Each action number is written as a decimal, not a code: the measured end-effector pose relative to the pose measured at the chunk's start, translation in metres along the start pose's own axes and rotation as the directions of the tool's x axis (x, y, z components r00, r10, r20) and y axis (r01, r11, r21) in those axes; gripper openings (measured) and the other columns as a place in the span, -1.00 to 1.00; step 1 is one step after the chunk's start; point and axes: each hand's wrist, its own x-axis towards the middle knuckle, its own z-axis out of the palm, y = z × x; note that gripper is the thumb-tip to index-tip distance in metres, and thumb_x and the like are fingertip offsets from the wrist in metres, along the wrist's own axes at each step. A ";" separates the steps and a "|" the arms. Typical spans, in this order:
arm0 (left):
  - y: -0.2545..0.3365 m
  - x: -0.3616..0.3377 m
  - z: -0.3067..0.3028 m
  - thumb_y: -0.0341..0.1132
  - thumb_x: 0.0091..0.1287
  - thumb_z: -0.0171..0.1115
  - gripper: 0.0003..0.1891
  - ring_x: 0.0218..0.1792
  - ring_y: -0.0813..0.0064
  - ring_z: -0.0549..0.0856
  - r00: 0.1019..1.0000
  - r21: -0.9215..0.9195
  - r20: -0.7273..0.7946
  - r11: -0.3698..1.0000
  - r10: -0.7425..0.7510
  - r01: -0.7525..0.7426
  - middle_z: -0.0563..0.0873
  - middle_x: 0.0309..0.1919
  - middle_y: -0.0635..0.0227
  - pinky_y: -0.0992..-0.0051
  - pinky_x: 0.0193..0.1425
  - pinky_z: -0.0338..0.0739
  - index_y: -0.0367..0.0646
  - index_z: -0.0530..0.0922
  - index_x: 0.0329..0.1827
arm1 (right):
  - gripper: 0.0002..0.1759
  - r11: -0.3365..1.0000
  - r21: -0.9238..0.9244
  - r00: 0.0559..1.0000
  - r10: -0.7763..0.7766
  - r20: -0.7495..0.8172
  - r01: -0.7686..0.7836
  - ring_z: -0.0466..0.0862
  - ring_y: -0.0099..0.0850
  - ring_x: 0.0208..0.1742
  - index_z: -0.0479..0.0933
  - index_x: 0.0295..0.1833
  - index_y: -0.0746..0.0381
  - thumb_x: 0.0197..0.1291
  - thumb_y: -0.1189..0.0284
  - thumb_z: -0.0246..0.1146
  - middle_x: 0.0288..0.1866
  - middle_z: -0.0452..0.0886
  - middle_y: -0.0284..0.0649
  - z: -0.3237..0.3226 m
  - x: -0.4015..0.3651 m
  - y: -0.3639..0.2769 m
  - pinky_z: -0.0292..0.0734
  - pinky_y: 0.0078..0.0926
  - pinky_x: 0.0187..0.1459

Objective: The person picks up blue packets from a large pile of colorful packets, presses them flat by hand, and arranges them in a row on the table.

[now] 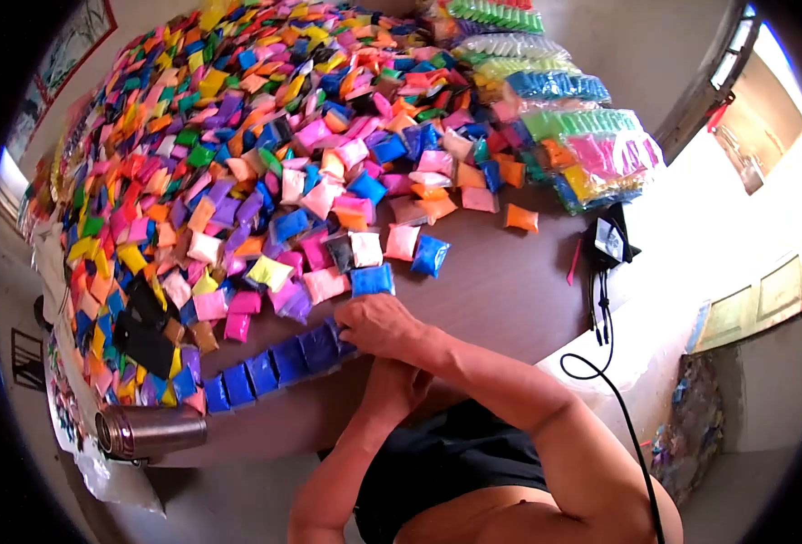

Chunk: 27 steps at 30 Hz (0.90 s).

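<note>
1. L hand (399,385), under R wrist at table (500,249) edge; fingers hidden, can't tell.
2. R hand (381,325) at R end of blue packet row (289,361), fingers curled, pinch unclear; crossed arms could bump, skew row.
3. Steel flask (156,431) on its side nr edge; a knock could roll it off.
4. Loose packets (238,136) piled beyond; a slide could mix colours into row.

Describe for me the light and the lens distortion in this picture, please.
Head view: strong glare bleaches out detail to the right of the table; head view: wide-lens distortion bends the table's outline, with black corners; head view: the left hand looks shaded, partly hidden beneath the right forearm.
</note>
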 end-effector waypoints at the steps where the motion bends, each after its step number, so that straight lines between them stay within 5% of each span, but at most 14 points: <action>1: 0.002 0.003 -0.002 -0.34 0.14 0.33 -0.63 0.02 -0.02 0.58 1.000 -0.008 0.014 1.000 0.002 -0.002 0.65 -0.07 0.08 0.15 0.12 0.44 -0.14 0.54 0.03 | -0.80 0.999 0.024 1.000 0.027 0.015 -0.027 0.66 -0.11 -0.18 0.58 -0.25 0.23 0.08 0.33 0.29 -0.30 0.65 -0.08 -0.004 -0.001 -0.001 0.55 -0.18 -0.13; 7: 0.002 0.003 0.002 -0.36 0.19 0.31 -0.78 -0.08 -0.02 0.60 0.997 -0.024 -0.054 0.998 0.051 -0.052 0.65 -0.20 0.07 0.12 0.07 0.45 -0.22 0.59 -0.13 | -0.80 0.953 0.297 0.990 0.090 -0.107 -0.055 0.67 -0.03 -0.23 0.61 -0.24 0.20 0.07 0.33 0.33 -0.34 0.66 -0.05 -0.024 -0.012 0.013 0.56 -0.13 -0.17; 9: 0.001 0.003 0.004 -0.36 0.18 0.32 -0.80 -0.13 0.01 0.60 0.998 0.054 -0.049 0.998 0.033 -0.030 0.64 -0.26 0.09 0.12 0.05 0.46 -0.24 0.59 -0.18 | -0.77 0.944 0.281 0.890 0.273 -0.364 -0.175 0.68 -0.09 -0.17 0.64 -0.13 0.21 0.08 0.39 0.35 -0.28 0.67 -0.05 -0.045 -0.002 0.029 0.58 -0.23 -0.12; 11: 0.005 0.006 0.001 -0.36 0.15 0.36 -0.84 -0.22 0.07 0.61 0.990 -0.006 -0.129 0.998 0.063 -0.064 0.62 -0.35 0.13 0.15 -0.05 0.49 -0.27 0.60 -0.32 | -0.78 0.986 0.121 0.735 0.163 -0.658 -0.111 0.67 -0.05 -0.11 0.64 -0.16 0.22 0.05 0.41 0.34 -0.21 0.67 -0.01 -0.073 0.011 0.061 0.58 -0.24 -0.09; 13: 0.009 0.009 -0.001 -0.37 0.15 0.36 -0.85 -0.25 0.08 0.61 0.984 -0.007 -0.160 0.996 0.084 -0.086 0.62 -0.37 0.14 0.16 -0.09 0.50 -0.28 0.60 -0.38 | -0.65 0.977 0.157 0.581 0.214 -0.785 -0.147 0.65 -0.01 -0.06 0.59 -0.02 0.23 0.04 0.40 0.35 -0.09 0.65 0.01 -0.092 0.032 0.110 0.57 -0.25 -0.06; 17: 0.012 0.011 -0.006 -0.38 0.17 0.36 -0.84 -0.28 0.11 0.62 0.986 -0.047 -0.156 0.997 0.059 -0.067 0.63 -0.38 0.14 0.18 -0.14 0.52 -0.30 0.61 -0.46 | -0.40 0.929 0.048 0.437 0.218 -0.873 -0.366 0.54 0.09 0.07 0.39 0.18 0.24 -0.03 0.42 0.36 0.04 0.56 0.08 -0.127 0.051 0.184 0.47 -0.08 0.03; 21: 0.011 0.011 -0.004 -0.41 0.18 0.32 -0.83 -0.25 0.13 0.59 0.989 -0.081 -0.144 0.996 0.014 -0.026 0.59 -0.40 0.20 0.21 -0.08 0.50 -0.26 0.53 -0.50 | -0.37 0.851 0.100 0.519 0.402 -0.755 -0.515 0.57 0.02 0.12 0.42 0.16 0.30 -0.01 0.23 0.35 0.04 0.60 0.04 -0.153 0.052 0.218 0.47 -0.20 0.13; 23: 0.010 0.011 -0.003 -0.38 0.21 0.32 -0.82 -0.23 0.13 0.60 0.985 -0.078 -0.170 0.996 0.026 -0.040 0.60 -0.39 0.19 0.21 -0.04 0.50 -0.26 0.54 -0.50 | -0.41 0.882 -0.036 0.613 0.296 -0.733 -0.469 0.59 -0.04 0.09 0.48 0.11 0.31 -0.02 0.22 0.35 0.04 0.61 -0.01 -0.154 0.050 0.226 0.49 -0.24 0.12; 27: 0.011 0.013 -0.003 -0.34 0.23 0.31 -0.80 -0.22 0.15 0.60 0.991 -0.062 -0.132 0.997 0.032 -0.040 0.61 -0.37 0.19 0.21 -0.01 0.49 -0.26 0.55 -0.48 | -0.65 0.936 -0.047 0.552 0.164 -0.818 -0.348 0.63 -0.05 -0.03 0.61 -0.13 0.26 -0.06 0.35 0.38 -0.09 0.64 -0.07 -0.144 0.054 0.242 0.53 -0.20 0.04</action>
